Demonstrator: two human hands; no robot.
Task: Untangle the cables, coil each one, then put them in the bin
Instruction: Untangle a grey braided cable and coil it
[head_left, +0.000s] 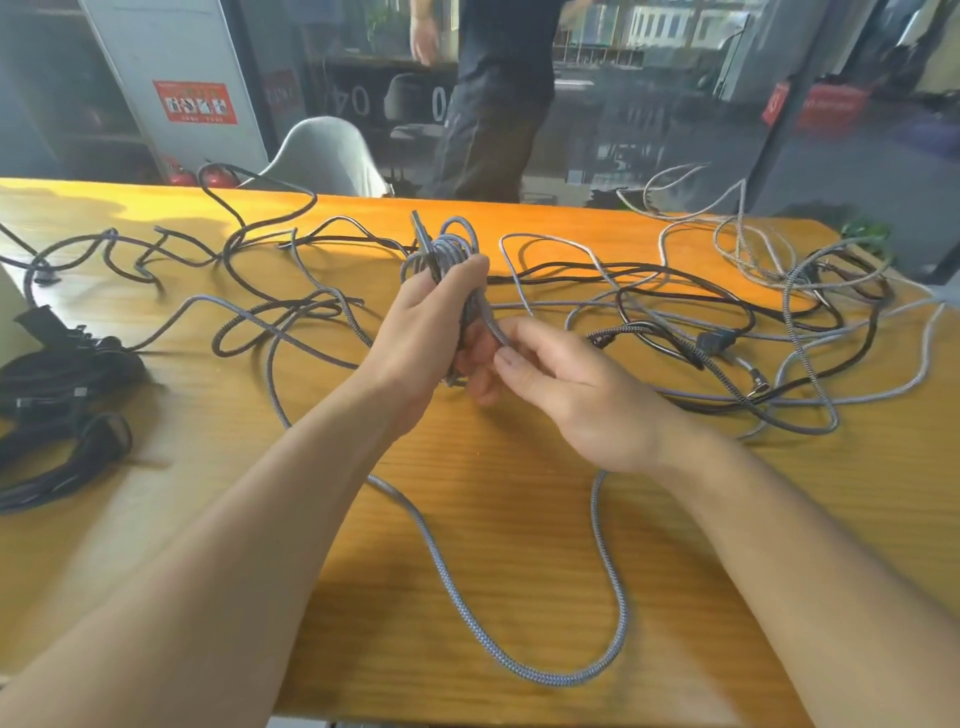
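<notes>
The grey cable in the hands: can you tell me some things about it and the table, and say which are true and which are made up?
1. The left hand holds a bundle of grey cable loops. True.
2. The right hand is flat on the table, holding nothing. False: it pinches a strand of the grey cable next to the bundle.
3. A long loose loop of the grey cable lies on the table near the person. True.
4. All the other cables are neatly coiled. False: the tangled cables spread loosely across the table.
5. A grey chair stands behind the table. True.
</notes>
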